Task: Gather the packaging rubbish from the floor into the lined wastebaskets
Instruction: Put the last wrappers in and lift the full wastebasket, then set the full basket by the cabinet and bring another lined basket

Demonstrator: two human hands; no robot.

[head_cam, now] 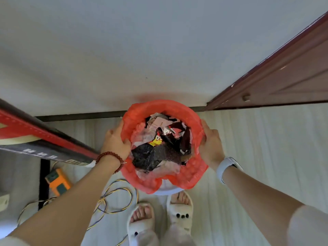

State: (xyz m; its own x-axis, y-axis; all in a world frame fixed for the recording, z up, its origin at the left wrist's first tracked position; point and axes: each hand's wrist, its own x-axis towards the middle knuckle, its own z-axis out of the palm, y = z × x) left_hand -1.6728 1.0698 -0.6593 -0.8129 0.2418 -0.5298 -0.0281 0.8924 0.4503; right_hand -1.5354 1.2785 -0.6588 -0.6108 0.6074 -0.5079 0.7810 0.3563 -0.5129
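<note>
Already the wastebasket [164, 189] looks well filled: it stands on the pale floor [257, 139] against the white wall, just in front of the person's slippered feet, and its red liner bag [195, 173] is folded out over the rim all the way round. Inside lies a heap of packaging rubbish [159, 146]: dark crumpled wrappers, a scrap of silvery foil, pale paper or plastic, and a piece with a yellow cartoon print.

Both hands are at the rim. The left hand [116, 142] grips the bag's edge on its side, thumb hooked over into the opening and the other fingers curled down the outside. The right hand [211, 144] holds the opposite edge, its fingers wrapped around the outside of the liner; its fingertips are hidden behind the bag.

Judging from this, most of the gathering seems done for this basket. No loose wrappers show on the visible floor; what lies there is a tangle of yellow and blue wire [115, 197] and an orange handheld meter [58, 181] beside a dark frame, neither of which reads as packaging. Only one basket is in view, so whether another still needs filling cannot be told.
</note>
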